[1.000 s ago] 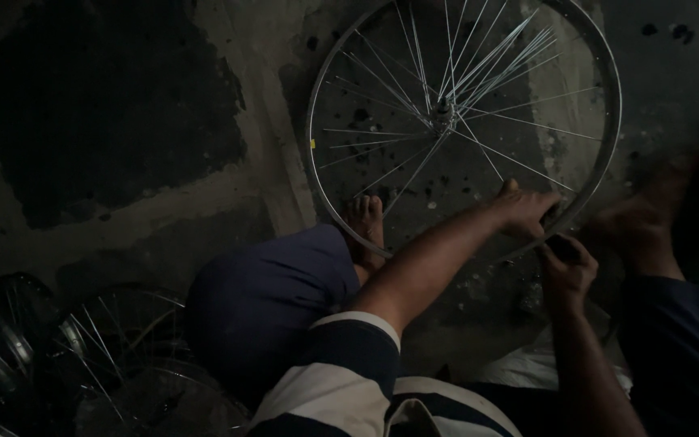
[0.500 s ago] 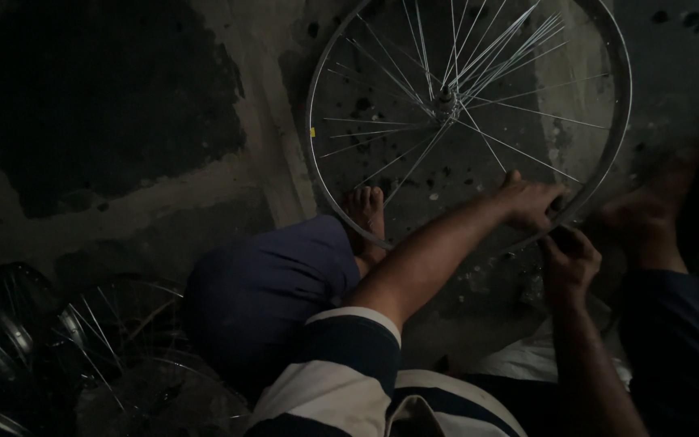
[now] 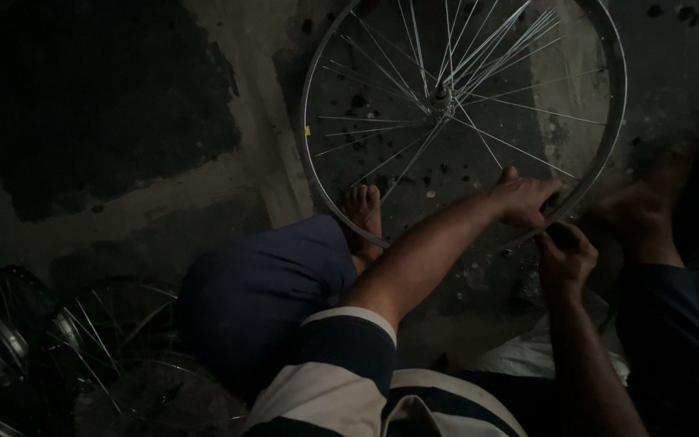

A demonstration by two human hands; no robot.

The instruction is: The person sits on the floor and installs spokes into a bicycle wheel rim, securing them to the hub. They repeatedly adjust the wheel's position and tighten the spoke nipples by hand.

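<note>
The fingers of the left hand press together on the lower rim of the bicycle wheel, while the right hand just below curls shut on something small at the rim — what, I cannot tell. The wheel lies flat on the stained concrete floor between the person's bare feet, a light, stiff hoop best held by the rim, since its thin spokes look easily bent. More wheels are stacked at lower left — no containers show.

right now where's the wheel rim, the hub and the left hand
wheel rim (image 3: 307,174), head view, on the left arc of the metal hoop
hub (image 3: 442,99), head view, on the centre where the spokes meet
left hand (image 3: 527,198), head view, on the back of the hand at the rim
</note>
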